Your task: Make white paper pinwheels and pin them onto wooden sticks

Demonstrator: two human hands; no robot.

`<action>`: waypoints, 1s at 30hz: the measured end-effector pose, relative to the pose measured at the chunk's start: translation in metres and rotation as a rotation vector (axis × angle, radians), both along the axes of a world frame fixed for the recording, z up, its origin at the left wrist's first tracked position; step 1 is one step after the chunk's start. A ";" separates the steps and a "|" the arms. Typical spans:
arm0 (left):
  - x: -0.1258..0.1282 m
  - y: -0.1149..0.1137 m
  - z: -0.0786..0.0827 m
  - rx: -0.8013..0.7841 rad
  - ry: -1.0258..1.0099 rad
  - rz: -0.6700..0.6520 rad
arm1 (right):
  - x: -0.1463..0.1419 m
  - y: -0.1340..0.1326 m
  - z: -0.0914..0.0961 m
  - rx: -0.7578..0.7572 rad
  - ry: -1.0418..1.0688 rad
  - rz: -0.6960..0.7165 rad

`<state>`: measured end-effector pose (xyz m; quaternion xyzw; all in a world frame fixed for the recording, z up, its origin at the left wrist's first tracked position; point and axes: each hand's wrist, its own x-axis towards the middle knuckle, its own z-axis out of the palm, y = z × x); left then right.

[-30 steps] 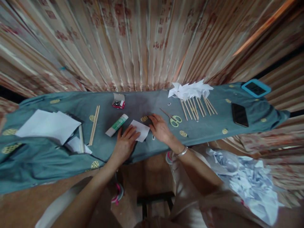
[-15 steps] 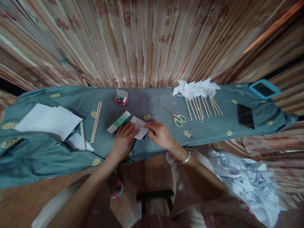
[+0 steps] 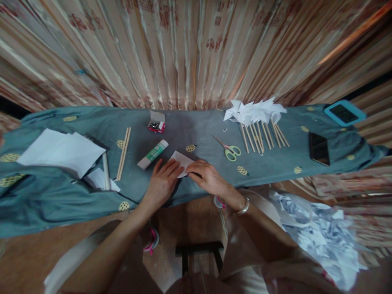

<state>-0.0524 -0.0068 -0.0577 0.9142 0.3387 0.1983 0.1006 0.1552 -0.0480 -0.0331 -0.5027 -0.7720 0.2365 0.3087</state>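
A small white square of paper [image 3: 183, 158] lies near the table's front edge, creased across, with its lower part hidden by my hands. The fingers of my left hand [image 3: 163, 179] are stretched out flat over its left side, pressing it against the cloth. At its right corner, my right hand [image 3: 208, 176] pinches the paper between thumb and fingers. Just beyond my left hand lies a green and white glue stick [image 3: 153, 154]. Green-handled scissors [image 3: 229, 150] rest to the right of my right hand, blades pointing away to the left.
White paper pinwheels [image 3: 252, 112] on wooden sticks lie at the back right. A phone [image 3: 319, 149] and a blue-framed device [image 3: 344, 113] are farther right. Leftward are two sticks [image 3: 123, 154] and paper sheets [image 3: 61, 153]. A small open box [image 3: 157, 122] holds shiny metal pieces. Paper scraps fill a bag [image 3: 324, 237].
My right hand has shifted slightly left and inward over the paper, covering more of its right corner. The paper has turned a little. My left hand stays nearly in place.
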 end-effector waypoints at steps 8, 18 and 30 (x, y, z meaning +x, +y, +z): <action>0.002 -0.007 0.008 -0.008 -0.115 -0.066 | 0.019 0.002 0.006 -0.164 -0.036 0.025; -0.001 -0.004 0.000 -0.048 -0.233 -0.015 | 0.012 0.009 -0.001 -0.197 0.069 -0.070; -0.005 -0.004 -0.005 -0.246 -0.276 0.099 | 0.003 0.021 -0.001 -0.236 0.122 -0.177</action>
